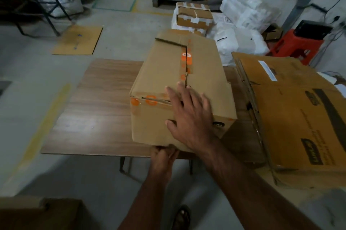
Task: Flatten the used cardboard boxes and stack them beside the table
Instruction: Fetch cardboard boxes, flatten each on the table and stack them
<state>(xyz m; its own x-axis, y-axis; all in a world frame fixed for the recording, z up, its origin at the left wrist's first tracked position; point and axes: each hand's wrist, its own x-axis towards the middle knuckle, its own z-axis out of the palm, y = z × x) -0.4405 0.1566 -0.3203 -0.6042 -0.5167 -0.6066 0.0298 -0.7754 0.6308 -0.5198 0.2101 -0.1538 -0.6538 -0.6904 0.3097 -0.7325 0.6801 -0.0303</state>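
Head view: box (pixel 179 87) runs lengthwise away; right hand (pixel 191 119) flat atop, left hand (pixel 162 156) gripping its near edge.

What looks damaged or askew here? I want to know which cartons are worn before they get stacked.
The box on the table has its top seam split, with torn orange tape. The larger carton to its right lies tilted over the table's edge, its flap edges frayed.
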